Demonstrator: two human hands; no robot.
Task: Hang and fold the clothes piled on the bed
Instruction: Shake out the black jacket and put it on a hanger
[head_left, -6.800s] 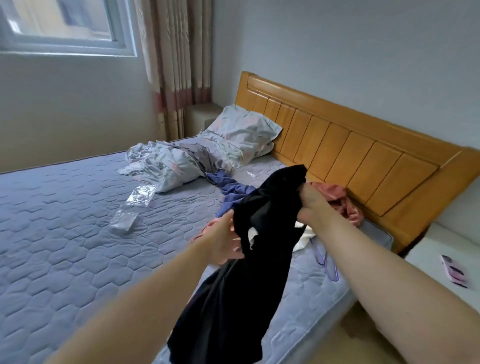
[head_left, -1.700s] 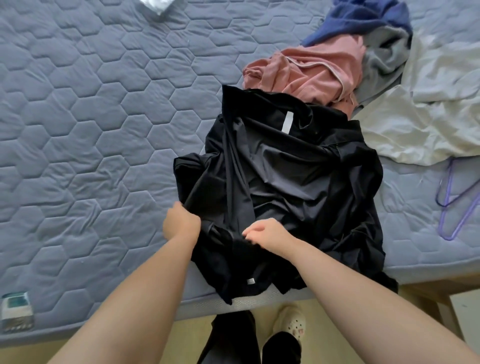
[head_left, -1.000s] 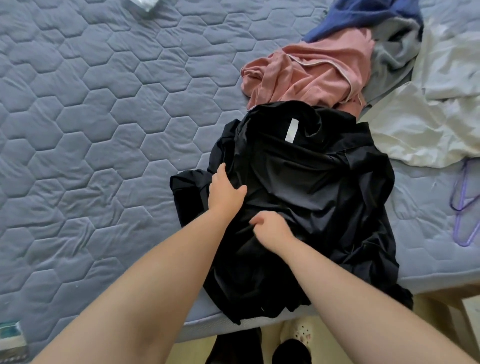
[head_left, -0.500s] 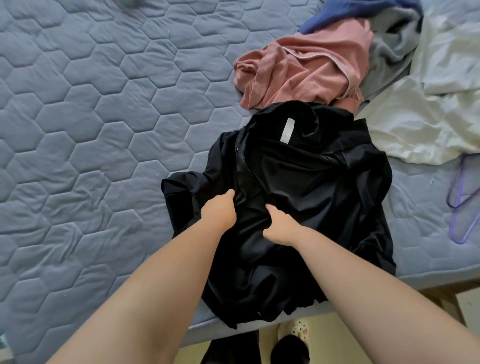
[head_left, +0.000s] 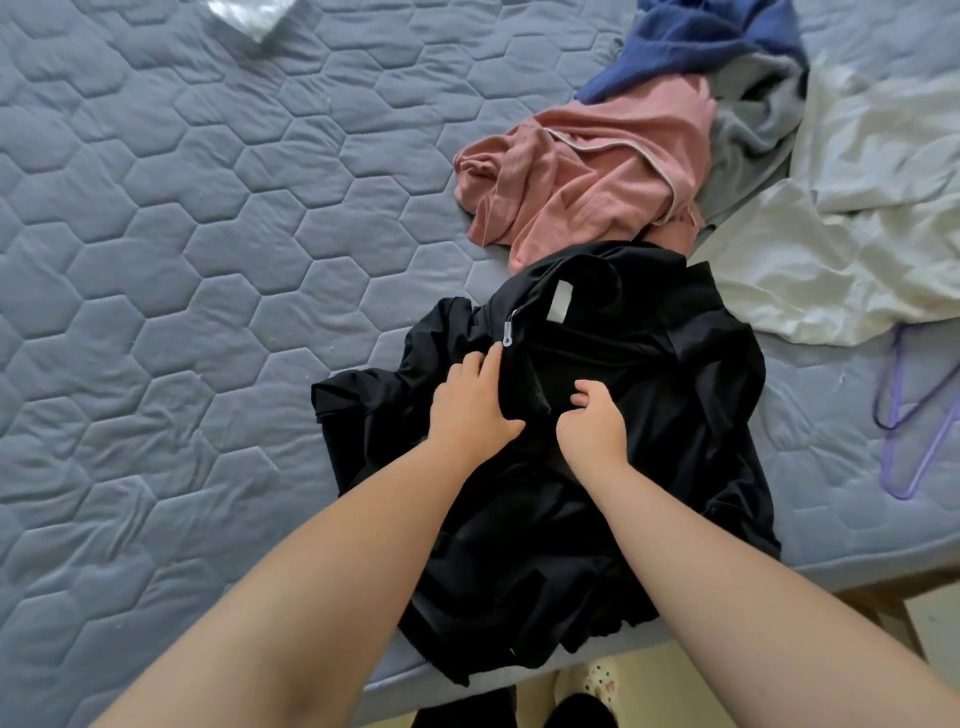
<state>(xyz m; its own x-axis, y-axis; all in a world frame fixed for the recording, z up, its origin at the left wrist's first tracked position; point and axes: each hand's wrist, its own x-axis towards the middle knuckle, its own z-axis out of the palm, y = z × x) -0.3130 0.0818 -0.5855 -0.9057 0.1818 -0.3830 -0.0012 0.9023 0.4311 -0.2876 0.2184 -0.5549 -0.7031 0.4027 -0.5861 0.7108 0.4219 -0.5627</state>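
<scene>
Left hand (head_left: 470, 402): fingers spread flat, palm down on the black zip jacket (head_left: 613, 415), fingertips just short of the zipper pull (head_left: 507, 332). Likely pinning the left front panel so it lies smooth.

Right hand (head_left: 592, 423): fingers curled in, knuckles up, bunching a fold of black fabric near the zipper line. Probably tugging the opposite panel into line; whether the thumb actually pinches cloth, cannot tell.

Jacket lies collar away from the person, white neck label (head_left: 560, 300) showing, hem draped over the near edge of the mattress (head_left: 156, 260). One sleeve is crumpled out to the left. Judged step: flattening and squaring the front before folding; no fold made yet.

Around it:
- pink garment (head_left: 582, 176) touching the jacket's collar end, heaped
- navy garment (head_left: 696, 41) and grey garment (head_left: 753, 114) beyond the pink, overlapping
- pale cream garment (head_left: 841, 234) at the right, its edge just beside the jacket's shoulder
- purple wire hangers (head_left: 904, 410) on the mattress at the far right, apart from the jacket
- clear plastic wrapper (head_left: 244, 18) at the top edge

In the way: pink heap crowds the collar, cream cloth crowds the right sleeve. Open quilt to the left gives room to spread.
</scene>
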